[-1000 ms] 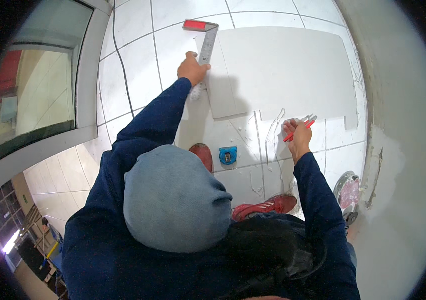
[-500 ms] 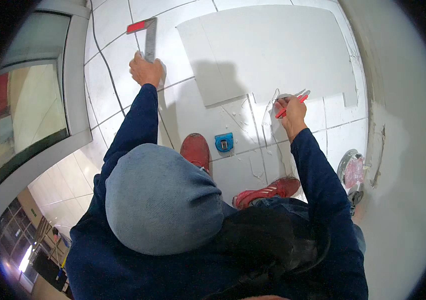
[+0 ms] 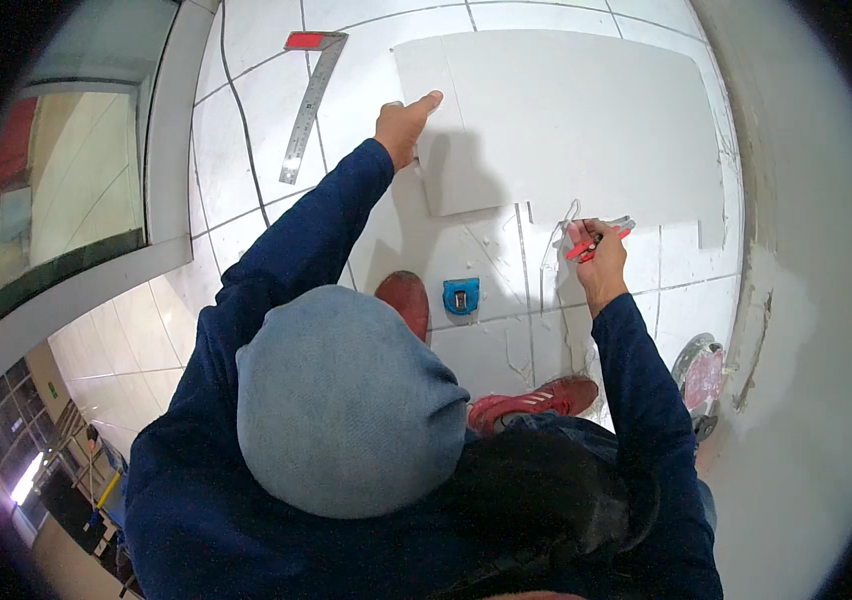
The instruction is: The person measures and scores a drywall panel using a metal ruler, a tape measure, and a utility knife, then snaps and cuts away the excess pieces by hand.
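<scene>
A large pale board (image 3: 566,120) lies on the tiles ahead of me, with notches cut along its near edge. At its left edge is my left hand (image 3: 404,130), thumb over the top and the other fingers curled and partly hidden. My right hand (image 3: 601,262) is closed round a red utility knife (image 3: 582,250) by the board's near edge; its grey end sticks out to the right. Left of the board, a metal try square (image 3: 312,105) with a red-marked stock lies on the floor. A blue tape measure (image 3: 461,297) sits between the board and my shoes.
My red shoes (image 3: 544,397) stand on the tiles, among thin scraps (image 3: 516,350). A black cable (image 3: 242,120) runs along the left, beside a framed glass door (image 3: 168,130). At right rises a plastered wall (image 3: 796,300), with a round pink-faced tool (image 3: 703,375) at its foot.
My left hand has let go of the try square and moved right to the board's edge. The right hand keeps the knife, now turned differently. The whole view has shifted slightly.
</scene>
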### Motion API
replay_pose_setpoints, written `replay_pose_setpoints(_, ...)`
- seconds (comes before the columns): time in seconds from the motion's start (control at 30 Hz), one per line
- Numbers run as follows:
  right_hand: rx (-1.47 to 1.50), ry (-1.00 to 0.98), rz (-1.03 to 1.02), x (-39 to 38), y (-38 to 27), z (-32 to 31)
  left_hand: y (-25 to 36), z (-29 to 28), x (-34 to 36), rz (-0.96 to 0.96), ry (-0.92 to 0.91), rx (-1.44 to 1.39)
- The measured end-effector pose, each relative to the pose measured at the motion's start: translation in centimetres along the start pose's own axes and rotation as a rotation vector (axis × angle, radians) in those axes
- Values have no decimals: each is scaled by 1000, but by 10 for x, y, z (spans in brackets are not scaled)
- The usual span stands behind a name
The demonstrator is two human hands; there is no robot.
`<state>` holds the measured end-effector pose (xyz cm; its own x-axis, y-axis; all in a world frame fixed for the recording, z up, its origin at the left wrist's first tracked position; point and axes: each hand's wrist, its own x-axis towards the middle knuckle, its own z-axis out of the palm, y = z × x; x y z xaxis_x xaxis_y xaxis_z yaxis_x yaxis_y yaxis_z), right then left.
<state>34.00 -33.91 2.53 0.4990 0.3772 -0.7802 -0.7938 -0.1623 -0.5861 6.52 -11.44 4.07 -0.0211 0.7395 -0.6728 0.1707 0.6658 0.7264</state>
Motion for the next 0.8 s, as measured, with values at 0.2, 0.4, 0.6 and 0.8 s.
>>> replay_pose_setpoints(0.2, -737, -382, -126, -53, 24, 1, 8, -19, 16, 4, -412, -347)
replay_pose_setpoints(0.4, -1515, -1157, -715, -131, 33, -14, 21, -11, -11, -56, -512, -348)
replay_pose_setpoints(0.6, -1427, -666, -623, -86, 2, -41, 15, -13, -7, -63, -661, -381)
replay_pose_setpoints(0.8, -1052, -243, -557, -58, -17, -60, 12, -12, -10, 33, -674, -387)
